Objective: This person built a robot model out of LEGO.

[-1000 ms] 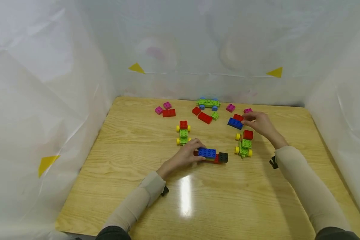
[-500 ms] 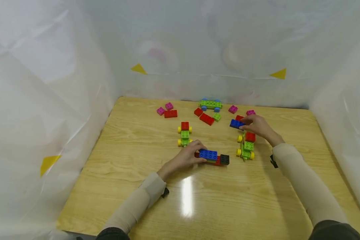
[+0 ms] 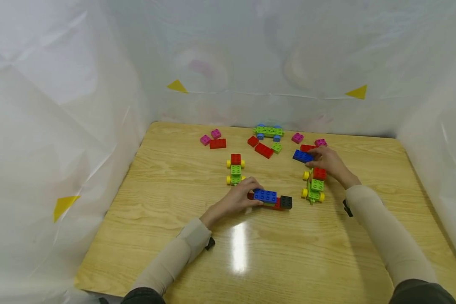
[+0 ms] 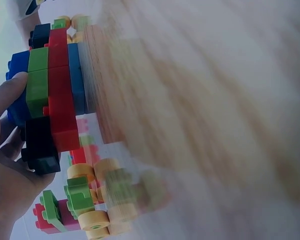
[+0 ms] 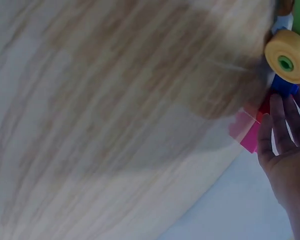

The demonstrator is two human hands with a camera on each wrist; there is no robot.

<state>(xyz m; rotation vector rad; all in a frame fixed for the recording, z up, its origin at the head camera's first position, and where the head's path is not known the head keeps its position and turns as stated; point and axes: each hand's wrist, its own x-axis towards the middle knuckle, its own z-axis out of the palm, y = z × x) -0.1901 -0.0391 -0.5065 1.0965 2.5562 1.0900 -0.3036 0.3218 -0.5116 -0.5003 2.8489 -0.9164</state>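
My left hand [image 3: 237, 197] grips a stack of toy building bricks near the table's middle. Its top is a blue brick [image 3: 265, 196]; a black brick [image 3: 286, 202] sits at the right end. In the left wrist view, green bricks [image 4: 38, 92], red bricks [image 4: 62, 100] and a lower blue layer [image 4: 76, 75] show beneath. Farther back on the right, my right hand [image 3: 329, 164] pinches the near right end of a blue brick [image 3: 302, 156] between thumb and fingers. That brick lies against a red brick [image 3: 308, 148], partly hidden behind my fingers.
Two yellow-wheeled brick cars stand by: the left car [image 3: 235, 169] beyond my left hand, the right car [image 3: 317, 185] below my right hand. A green base with blue wheels [image 3: 269, 131] stands at the back, among loose red bricks [image 3: 218, 144] and pink bricks [image 3: 297, 137].
My right hand has shifted slightly toward me, from beside the red brick onto the blue brick's end. The left hand keeps its hold on the stack. The head view has shifted slightly.
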